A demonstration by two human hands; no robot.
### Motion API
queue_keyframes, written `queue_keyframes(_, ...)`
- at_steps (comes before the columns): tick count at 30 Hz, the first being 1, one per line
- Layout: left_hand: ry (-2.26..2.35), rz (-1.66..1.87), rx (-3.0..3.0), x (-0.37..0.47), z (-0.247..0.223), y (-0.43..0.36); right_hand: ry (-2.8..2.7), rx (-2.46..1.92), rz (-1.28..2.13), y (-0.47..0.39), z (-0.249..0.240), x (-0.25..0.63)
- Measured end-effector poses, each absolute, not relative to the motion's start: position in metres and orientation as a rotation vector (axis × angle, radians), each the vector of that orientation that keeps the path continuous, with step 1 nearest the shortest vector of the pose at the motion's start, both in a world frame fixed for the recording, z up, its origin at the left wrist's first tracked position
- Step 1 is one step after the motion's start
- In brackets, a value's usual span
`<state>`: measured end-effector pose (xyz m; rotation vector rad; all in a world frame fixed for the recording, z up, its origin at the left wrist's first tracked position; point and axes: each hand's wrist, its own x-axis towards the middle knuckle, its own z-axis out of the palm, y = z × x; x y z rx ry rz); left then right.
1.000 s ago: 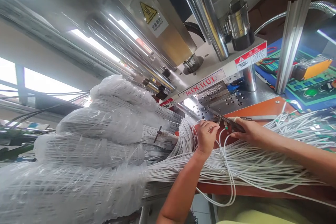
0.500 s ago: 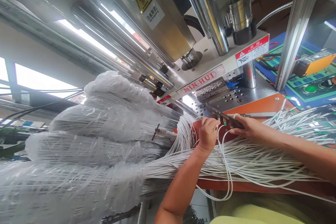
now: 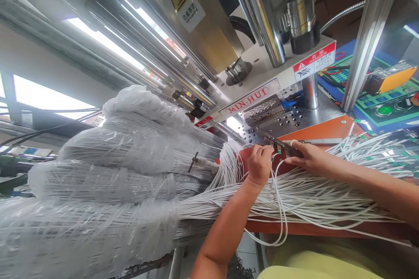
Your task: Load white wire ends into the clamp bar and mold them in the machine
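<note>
My left hand (image 3: 259, 165) is closed, its fingers pinching thin white cable near a small green-tipped end. My right hand (image 3: 309, 157) grips a dark metal bar-shaped fixture (image 3: 284, 146) from its right end, thumb on top. Small connector ends with green parts sit along the fixture, close to my left fingertips. A loop of white cable (image 3: 278, 200) hangs down between both hands. Underneath lies a thick spread of white cables (image 3: 304, 202). Behind the fixture stands the press machine (image 3: 248, 100), its metal lower plate just beyond my hands.
Plastic-wrapped cable bundles (image 3: 104, 183) are stacked on the left. A small T-handled tool (image 3: 194, 162) sticks out beside them. The control panel (image 3: 389, 104) with a green button is at right. Cable ends with green boards (image 3: 389, 154) lie at far right. Steel columns (image 3: 258, 13) rise above.
My left hand has shifted slightly at the fixture, and a green-tipped end now shows by its fingertips. My right hand keeps its hold on the fixture. The camera view has moved a little.
</note>
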<state>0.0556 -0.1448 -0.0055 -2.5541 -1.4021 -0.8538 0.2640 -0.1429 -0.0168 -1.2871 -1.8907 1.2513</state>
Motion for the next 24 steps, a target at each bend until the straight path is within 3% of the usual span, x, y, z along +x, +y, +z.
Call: queue_keyframes(24,-1.299,-0.829,-2.624,0.0548,-0.0023,-0.1450,-1.864,-1.293,1.293,-0.1414,-0.0147,0.2666)
